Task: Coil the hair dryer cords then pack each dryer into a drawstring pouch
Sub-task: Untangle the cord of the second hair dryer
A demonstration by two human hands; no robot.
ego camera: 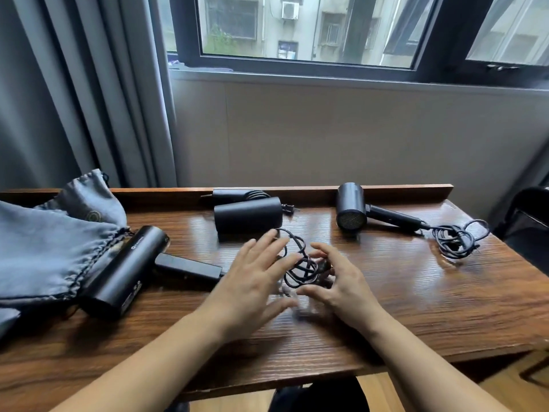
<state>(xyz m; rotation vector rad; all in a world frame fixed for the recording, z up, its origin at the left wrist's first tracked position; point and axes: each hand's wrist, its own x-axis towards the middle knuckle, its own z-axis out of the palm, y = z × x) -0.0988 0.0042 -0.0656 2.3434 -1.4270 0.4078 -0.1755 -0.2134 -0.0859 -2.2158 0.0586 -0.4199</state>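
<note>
On table (386, 292): nearest dryer (124, 272) cord (300, 263) loosely gathered between spread left hand (252, 281) and right hand (341, 281); far dryer (248, 217) coiled, none pouched.

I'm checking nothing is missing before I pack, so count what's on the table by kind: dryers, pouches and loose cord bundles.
Hair dryers: 3 (left, middle, right)
Drawstring pouches: 2 visible (near, far)
Loose cord bundles: 2 (centre, right)
Total: 7
</note>
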